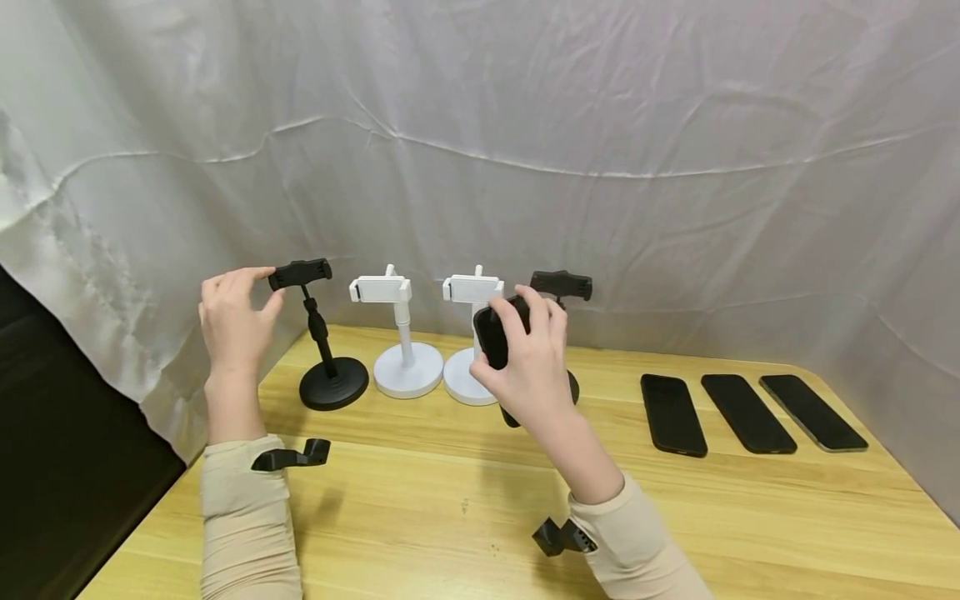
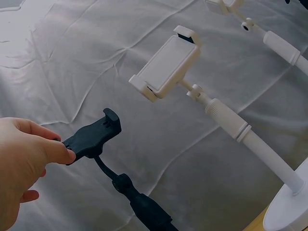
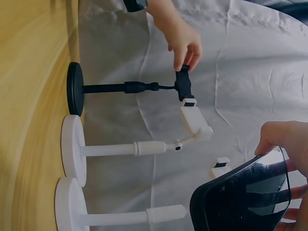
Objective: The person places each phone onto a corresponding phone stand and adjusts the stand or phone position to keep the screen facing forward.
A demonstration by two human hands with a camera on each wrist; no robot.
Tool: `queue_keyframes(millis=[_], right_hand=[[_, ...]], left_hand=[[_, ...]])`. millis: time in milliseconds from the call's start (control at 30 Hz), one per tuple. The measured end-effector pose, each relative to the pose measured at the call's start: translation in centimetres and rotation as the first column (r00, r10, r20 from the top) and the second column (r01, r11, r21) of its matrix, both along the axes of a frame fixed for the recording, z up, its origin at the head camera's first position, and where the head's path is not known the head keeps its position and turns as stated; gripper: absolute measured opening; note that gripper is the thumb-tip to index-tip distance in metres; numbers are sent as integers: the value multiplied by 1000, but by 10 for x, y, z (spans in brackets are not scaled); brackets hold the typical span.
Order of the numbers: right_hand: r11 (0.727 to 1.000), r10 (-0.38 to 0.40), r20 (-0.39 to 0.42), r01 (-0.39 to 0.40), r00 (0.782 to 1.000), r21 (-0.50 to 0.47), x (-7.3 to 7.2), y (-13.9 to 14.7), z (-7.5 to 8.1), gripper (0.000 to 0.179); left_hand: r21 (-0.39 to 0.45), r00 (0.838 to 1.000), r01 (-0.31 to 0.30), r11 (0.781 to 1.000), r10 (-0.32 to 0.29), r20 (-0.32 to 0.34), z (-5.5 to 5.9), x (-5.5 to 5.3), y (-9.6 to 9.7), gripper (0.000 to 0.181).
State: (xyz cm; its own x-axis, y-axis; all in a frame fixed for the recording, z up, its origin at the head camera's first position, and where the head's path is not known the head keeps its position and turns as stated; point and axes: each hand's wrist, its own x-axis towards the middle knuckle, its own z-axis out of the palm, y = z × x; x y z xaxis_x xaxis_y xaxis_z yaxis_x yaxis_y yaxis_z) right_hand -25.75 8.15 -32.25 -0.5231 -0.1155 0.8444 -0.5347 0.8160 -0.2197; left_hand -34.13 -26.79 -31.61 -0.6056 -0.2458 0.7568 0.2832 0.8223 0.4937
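My left hand (image 1: 236,321) pinches the left end of the clamp (image 2: 94,137) on a black phone stand (image 1: 318,333), with thumb and a finger on its edge. In the left wrist view that clamp is tilted and holds no phone. My right hand (image 1: 532,354) grips a black smartphone (image 3: 240,192) by its edges, raised above the table in front of the stands. Two white phone stands (image 1: 405,333) (image 3: 113,219) stand upright in the middle. Behind the right hand, a second black stand shows its clamp (image 1: 561,285), its lower part mostly hidden.
Three black smartphones (image 1: 673,414) (image 1: 748,413) (image 1: 813,412) lie side by side on the right of the wooden table (image 1: 420,517). A grey-white cloth (image 1: 480,108) hangs behind the stands. Something black (image 1: 67,442) lies beyond the table's left edge.
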Motion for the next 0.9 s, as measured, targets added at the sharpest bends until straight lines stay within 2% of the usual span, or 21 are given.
queue_keyframes(millis=[200,367,900], right_hand=[[1000,19,-20,-19,1000,21,0,-5,-4,54],[998,55,-1,-55,998,37,2,-11,-8,55],[989,132,25,-134,991,60,3,-33,-17,56]], left_hand=[[-19,1000,-2,1000,2,-12,-1,-1,0,30],[-23,1000,-7,1000,6,-17,-1,-1,0,30],[-17,1000,7,1000,-7,16,2,-3,5,31]])
